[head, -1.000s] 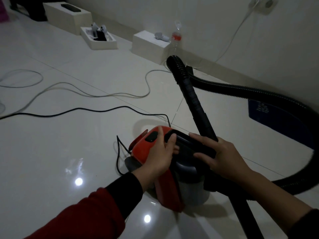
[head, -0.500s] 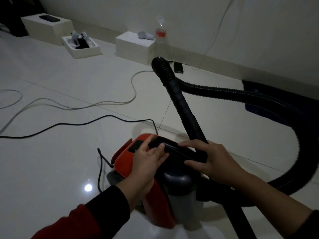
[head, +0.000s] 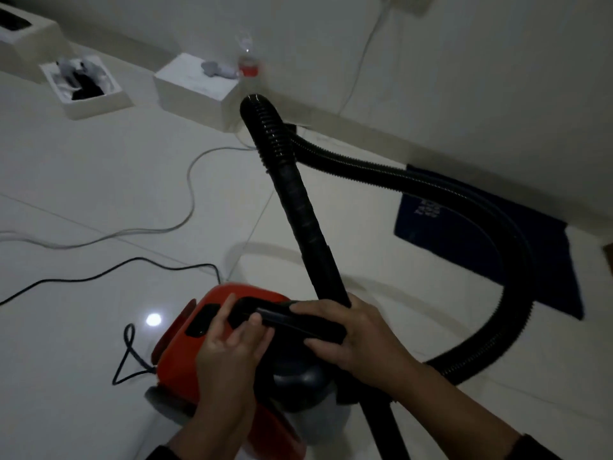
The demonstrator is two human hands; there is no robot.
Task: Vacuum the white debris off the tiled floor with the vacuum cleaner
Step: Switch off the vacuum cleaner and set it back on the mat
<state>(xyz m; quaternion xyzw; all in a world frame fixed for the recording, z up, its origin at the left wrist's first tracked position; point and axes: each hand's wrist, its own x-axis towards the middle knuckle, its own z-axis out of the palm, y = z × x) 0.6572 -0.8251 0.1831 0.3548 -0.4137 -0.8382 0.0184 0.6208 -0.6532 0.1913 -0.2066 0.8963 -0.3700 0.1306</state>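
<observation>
A red and grey vacuum cleaner (head: pixel 185 356) stands on the pale tiled floor (head: pixel 83 376) right below me. My left hand (head: pixel 229 350) rests on its red top, fingers spread beside the black carry handle (head: pixel 292 322). My right hand (head: pixel 358 330) is wrapped around that handle's right end. A black rigid tube (head: pixel 305 220) rises from behind my right hand, and its ribbed hose (head: pixel 491 227) loops right and back down. I make out no white debris in this dim light.
A black power cord (head: pixel 99 277) and a white cable (head: pixel 159 230) trail over the floor to the left. White boxes (head: pixel 195 84) and a bottle (head: pixel 247 66) line the far wall. A dark blue mat (head: pixel 537 260) lies at right.
My view has swung and moved closer to the vacuum. My left hand has shifted on the red top towards the handle. The right hand keeps its hold on the handle.
</observation>
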